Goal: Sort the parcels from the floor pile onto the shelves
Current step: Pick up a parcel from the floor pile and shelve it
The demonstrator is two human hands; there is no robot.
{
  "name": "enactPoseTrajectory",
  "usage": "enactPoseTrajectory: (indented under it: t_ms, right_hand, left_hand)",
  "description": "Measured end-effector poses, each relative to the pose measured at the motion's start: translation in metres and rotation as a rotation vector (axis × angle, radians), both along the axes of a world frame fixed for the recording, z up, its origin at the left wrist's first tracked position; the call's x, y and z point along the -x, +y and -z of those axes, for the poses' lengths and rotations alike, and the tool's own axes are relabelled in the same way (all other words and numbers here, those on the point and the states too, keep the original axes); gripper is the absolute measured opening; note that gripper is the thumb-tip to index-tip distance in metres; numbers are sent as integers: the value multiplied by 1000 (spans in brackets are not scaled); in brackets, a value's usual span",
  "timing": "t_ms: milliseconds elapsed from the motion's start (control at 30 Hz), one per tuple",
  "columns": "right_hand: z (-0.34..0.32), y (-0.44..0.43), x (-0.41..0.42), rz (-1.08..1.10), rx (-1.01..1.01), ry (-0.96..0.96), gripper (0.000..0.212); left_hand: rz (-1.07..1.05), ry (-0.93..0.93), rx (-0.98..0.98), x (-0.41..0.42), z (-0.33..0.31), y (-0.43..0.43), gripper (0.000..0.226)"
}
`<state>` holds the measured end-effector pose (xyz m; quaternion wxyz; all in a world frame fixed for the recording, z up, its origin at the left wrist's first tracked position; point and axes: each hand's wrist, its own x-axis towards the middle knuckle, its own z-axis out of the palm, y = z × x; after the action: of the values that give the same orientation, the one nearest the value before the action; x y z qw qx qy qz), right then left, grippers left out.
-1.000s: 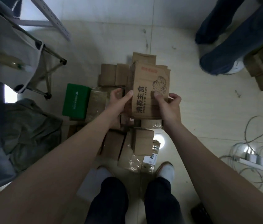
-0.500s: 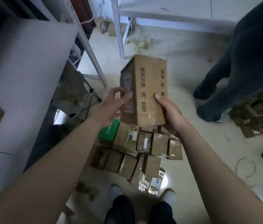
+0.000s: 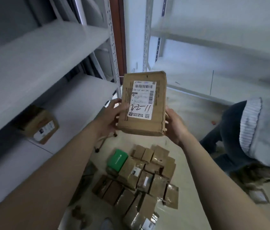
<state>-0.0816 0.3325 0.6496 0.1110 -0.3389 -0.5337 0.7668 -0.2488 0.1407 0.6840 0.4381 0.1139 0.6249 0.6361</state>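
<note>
Both hands, left hand [image 3: 112, 117] and right hand [image 3: 175, 126], grip a labelled parcel [image 3: 143, 103] upright; one box [image 3: 39, 124] sits on the shelf [image 3: 74, 95], above the floor pile [image 3: 141, 178].

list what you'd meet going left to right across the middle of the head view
brown cardboard parcel lying on the grey shelf → left hand → brown cardboard parcel with a white shipping label held up in both hands → right hand → crouching person in a grey top and dark trousers
</note>
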Motion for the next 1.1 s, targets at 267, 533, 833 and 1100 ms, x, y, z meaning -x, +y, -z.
enactPoseTrajectory:
  t_ms: [267, 533, 833, 1100]
  right_hand:
    - [-130, -27, 9, -23, -338, 105, 27]
    - [-209, -104, 54, -230, -471, 264, 39]
    - [-239, -224, 110, -446, -382, 413, 28]
    - [-220, -313, 160, -566, -364, 409, 33]
  left_hand:
    - [-294, 345, 51, -49, -99, -45, 56]
    - [-664, 524, 38, -65, -165, -120, 40]
    - [-967, 505, 13, -82, -204, -237, 34]
    - [-1062, 484, 80, -50, -189, -302, 41]
